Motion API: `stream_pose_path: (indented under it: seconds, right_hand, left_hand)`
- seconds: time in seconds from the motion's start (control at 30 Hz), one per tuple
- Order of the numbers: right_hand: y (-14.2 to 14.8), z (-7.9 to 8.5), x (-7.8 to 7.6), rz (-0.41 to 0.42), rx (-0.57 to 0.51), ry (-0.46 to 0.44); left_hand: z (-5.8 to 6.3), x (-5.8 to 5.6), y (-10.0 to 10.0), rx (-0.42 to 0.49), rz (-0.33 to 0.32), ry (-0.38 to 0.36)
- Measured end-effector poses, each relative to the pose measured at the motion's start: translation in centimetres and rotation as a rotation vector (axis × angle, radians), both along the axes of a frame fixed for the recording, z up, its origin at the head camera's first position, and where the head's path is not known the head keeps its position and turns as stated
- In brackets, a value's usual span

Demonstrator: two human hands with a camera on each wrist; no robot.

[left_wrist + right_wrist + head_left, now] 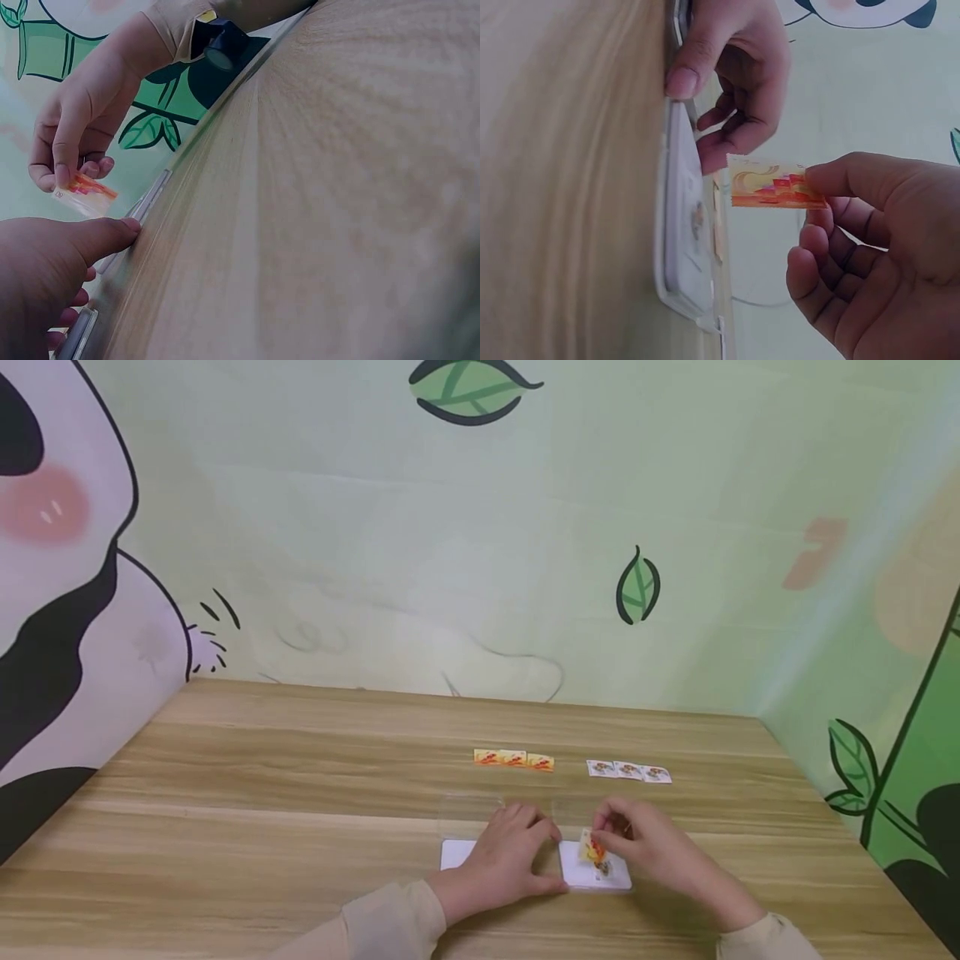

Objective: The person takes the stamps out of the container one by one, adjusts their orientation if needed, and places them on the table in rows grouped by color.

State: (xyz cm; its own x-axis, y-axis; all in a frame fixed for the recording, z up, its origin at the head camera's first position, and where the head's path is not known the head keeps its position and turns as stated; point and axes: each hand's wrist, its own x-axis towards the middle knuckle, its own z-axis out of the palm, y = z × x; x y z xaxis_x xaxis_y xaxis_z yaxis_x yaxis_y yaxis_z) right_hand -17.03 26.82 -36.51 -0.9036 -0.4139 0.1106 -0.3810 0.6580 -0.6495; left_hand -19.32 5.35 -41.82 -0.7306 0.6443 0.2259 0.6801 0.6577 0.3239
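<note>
Cannot read any word, brand or number with certainty. Can make out only tiny print along the pale edge of the red-and-yellow stamp (pixel 774 186), too small to tell, and likewise too small on the row of orange stamps (pixel 514 759) and the row of pale stamps (pixel 628 770). Can see a faded red mark (pixel 813 556) on the wall (pixel 720 485), too indistinct to read.

1. A pale green wall (pixel 360 527) stretches across 12 o'clock, one large leaf (pixel 472 389) high, a smaller leaf (pixel 638 593) toward 2 o'clock.
2. A cartoon panda (pixel 67 560) fills 9 o'clock.
3. Leafy greenery (pixel 852 760) rises between 3 and 4 o'clock.
4. A wood-grain tabletop (pixel 187 827) spans 6 o'clock.
</note>
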Motion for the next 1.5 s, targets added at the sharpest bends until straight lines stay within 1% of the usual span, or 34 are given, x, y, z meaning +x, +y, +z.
stream_pose_path:
  seconds: [0.2,0.33,0.43,0.7,0.8,1.03,1.17,1.33,1.5]
  right_hand:
    - [0.7,0.5,-0.1,-0.017,-0.028,-0.007]
    - [1.2,0.7,-0.4,-0.030,-0.043,0.027]
    - [1.4,0.8,-0.7,-0.056,-0.043,0.054]
    - [1.3,0.9,-1.9,-0.118,-0.068,0.082]
    - [1.2,1.0,-2.4,-0.147,-0.075,0.065]
    - [0.8,1.8,-4.0,-0.227,-0.127,-0.062]
    - [0.4,2.0,-5.1,-0.273,-0.143,-0.092]
    - [0.2,1.6,-6.5,-0.349,-0.176,-0.124]
    - [0.0,1.0,-7.5,-0.421,-0.237,-0.131]
  left_hand:
    - [0.0,0.0,0.1,-0.002,0.005,-0.003]
    - [-0.1,0.0,0.1,-0.007,0.012,-0.001]
    - [-0.1,-0.1,0.1,-0.009,0.013,0.006]
    - [-0.3,-0.1,0.2,0.004,0.007,0.011]
    - [-0.3,-0.1,0.2,0.009,0.008,0.016]
    - [-0.3,-0.1,0.2,0.011,0.004,0.021]
    - [-0.3,-0.1,0.1,0.018,0.002,0.024]
    - [-0.3,-0.2,0.0,0.017,0.004,0.029]
    - [-0.4,-0.1,0.1,0.012,0.000,0.033]
